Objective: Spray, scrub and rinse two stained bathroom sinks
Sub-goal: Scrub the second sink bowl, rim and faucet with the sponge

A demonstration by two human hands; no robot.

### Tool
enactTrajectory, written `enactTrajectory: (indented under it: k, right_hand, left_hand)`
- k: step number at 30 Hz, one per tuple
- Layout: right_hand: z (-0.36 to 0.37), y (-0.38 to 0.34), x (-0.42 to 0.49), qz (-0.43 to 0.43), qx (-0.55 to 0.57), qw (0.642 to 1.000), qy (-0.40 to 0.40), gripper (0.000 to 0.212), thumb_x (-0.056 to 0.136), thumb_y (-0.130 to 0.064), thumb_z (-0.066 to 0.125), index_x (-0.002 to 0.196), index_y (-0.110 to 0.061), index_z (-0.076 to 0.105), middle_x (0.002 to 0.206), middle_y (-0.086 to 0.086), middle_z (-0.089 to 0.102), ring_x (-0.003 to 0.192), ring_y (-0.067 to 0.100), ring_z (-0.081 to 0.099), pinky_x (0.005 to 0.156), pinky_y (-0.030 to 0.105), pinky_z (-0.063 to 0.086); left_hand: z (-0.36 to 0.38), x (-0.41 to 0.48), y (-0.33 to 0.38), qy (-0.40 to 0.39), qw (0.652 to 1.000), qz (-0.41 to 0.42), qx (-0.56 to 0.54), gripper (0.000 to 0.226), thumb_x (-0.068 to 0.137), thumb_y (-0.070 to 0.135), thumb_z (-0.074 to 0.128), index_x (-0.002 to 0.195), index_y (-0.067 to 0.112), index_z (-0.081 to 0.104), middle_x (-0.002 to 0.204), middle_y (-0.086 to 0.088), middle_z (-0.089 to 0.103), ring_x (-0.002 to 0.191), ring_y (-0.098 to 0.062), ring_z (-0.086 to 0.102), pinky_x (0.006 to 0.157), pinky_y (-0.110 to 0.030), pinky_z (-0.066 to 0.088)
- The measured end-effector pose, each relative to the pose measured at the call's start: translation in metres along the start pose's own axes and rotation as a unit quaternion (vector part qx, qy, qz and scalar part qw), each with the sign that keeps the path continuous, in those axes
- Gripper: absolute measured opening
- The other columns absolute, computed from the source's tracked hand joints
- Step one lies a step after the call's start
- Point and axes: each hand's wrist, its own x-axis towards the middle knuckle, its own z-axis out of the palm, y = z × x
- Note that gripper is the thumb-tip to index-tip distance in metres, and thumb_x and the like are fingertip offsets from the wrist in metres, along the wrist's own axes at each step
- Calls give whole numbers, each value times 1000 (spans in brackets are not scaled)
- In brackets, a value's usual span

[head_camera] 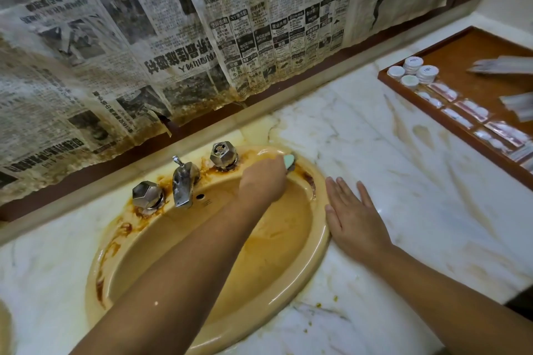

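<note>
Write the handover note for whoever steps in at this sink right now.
Left hand: grips the green sponge, pressed on the far right rim of the sink, beside the right tap handle.
Right hand: flat on the marble counter by the rim.
Done: scrubbing under way; no spray bottle in view.
Left: rusty stains round both handles, including the left tap handle, and along the left rim; brown film in the basin; rinse. Only an edge of the second sink shows.
</note>
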Motion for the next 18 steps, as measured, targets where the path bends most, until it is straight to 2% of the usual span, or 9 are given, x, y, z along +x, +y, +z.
enactTrajectory:
  k: [3,4,7,9,12,13,16,18]
  right_hand:
    - [-1,-1,1,2,-2,1000,-3,69,103,-41,9,163,-10,21,168,0,28,157,13,15,127,43,0]
    - [-1,-1,0,6,0,1000,-6,70,103,-42,9,163,-10,21,169,1,26,158,14,13,127,43,0]
    - [-1,-2,-10,35,-17,999,-8,70,104,-45,8,162,-10,24,170,7,19,159,19,8,127,46,0]
    - [0,-2,-17,40,-33,999,-16,69,105,-45,8,162,-10,25,170,7,19,159,19,9,127,49,3]
    - [-1,-1,-19,36,-33,999,-16,68,106,-45,11,160,-9,31,169,6,26,158,18,16,127,51,8]
    - [-2,0,-19,35,-32,999,-19,68,106,-46,11,160,-9,32,169,6,26,158,17,16,127,51,9]
    - [-4,-1,-21,29,-19,999,-34,72,104,-48,3,164,-13,19,171,1,13,159,13,2,128,49,1]
    - [-7,0,-20,22,-10,999,-42,74,102,-49,0,164,-13,18,172,0,11,159,13,1,128,48,-1]
  left_hand:
    - [15,-25,25,-27,992,123,-1,29,108,33,40,134,20,44,86,-1,45,79,-28,51,57,-37,35]
    - [17,-22,24,-25,991,129,2,28,108,34,41,133,20,44,84,0,44,80,-28,53,55,-36,34]
    - [15,-5,18,13,999,45,-18,24,108,31,41,127,17,47,78,1,42,73,-26,51,51,-35,30]
    - [22,-15,26,14,998,58,-21,23,107,29,42,127,17,46,81,-1,49,74,-29,54,50,-35,26]
    - [39,-35,32,5,985,169,-18,31,108,36,38,132,18,44,95,-12,66,86,-37,62,57,-38,31]
    - [39,-32,29,9,986,163,-24,32,108,37,37,134,19,44,95,-12,65,85,-37,61,59,-38,32]
    - [32,-14,33,29,996,65,-52,28,108,35,39,130,20,47,90,-7,58,83,-34,58,60,-37,35]
    - [37,-25,41,23,995,70,-72,26,108,34,39,129,19,47,94,-9,61,91,-37,63,63,-38,36]
